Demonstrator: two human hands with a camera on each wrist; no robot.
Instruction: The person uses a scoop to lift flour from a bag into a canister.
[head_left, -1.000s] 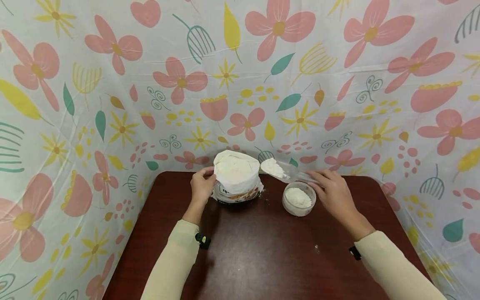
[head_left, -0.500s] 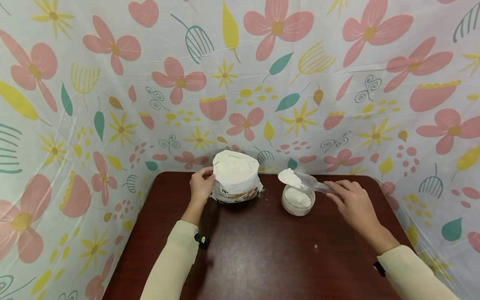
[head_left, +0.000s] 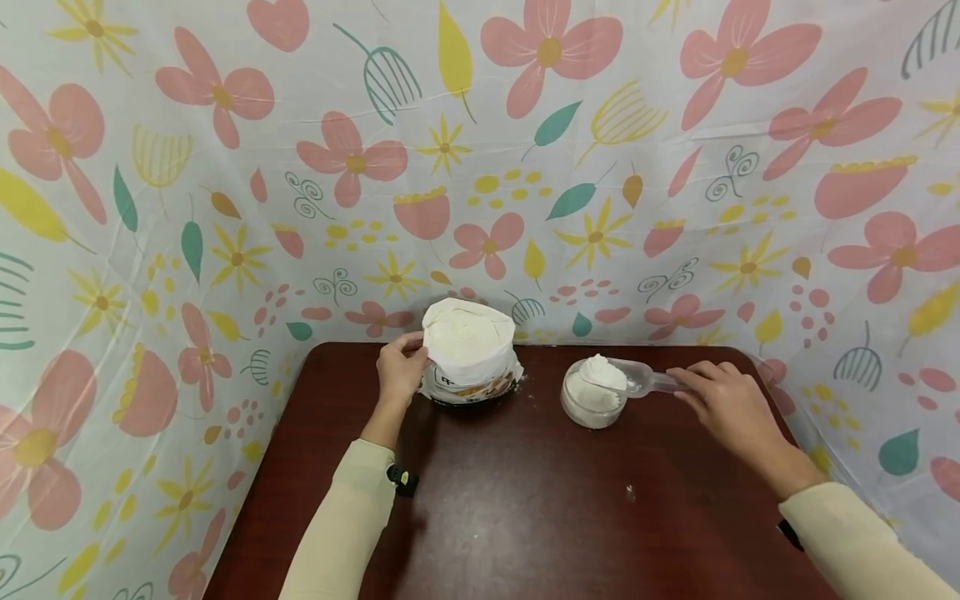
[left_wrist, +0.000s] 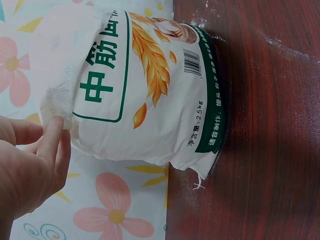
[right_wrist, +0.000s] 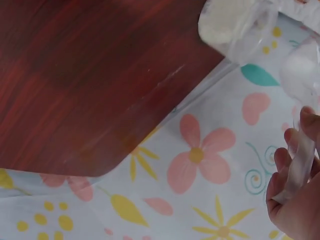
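Observation:
A white bag of powder (head_left: 468, 342) stands open at the table's back; its printed side (left_wrist: 150, 85) fills much of the left wrist view. My left hand (head_left: 401, 375) pinches the bag's rolled rim at its left side, as the left wrist view also shows with the hand (left_wrist: 35, 165). My right hand (head_left: 735, 408) grips the handle of a clear scoop (head_left: 637, 377). White powder heaps at the scoop's tip, over a round clear bowl (head_left: 592, 408) holding more powder. In the right wrist view, fingers curl round the scoop handle (right_wrist: 300, 165), and the bowl (right_wrist: 232, 30) is at the top.
The dark red table (head_left: 510, 517) has its back edge against a flower-patterned cloth (head_left: 480, 167). Bits of white powder lie on the table between bag and bowl, and a small pale mark (head_left: 630, 493) shows nearer the front.
My right hand has carried the loaded scoop rightward from beside the bag to over the bowl, lowering it slightly. My left hand keeps its place at the bag's rim.

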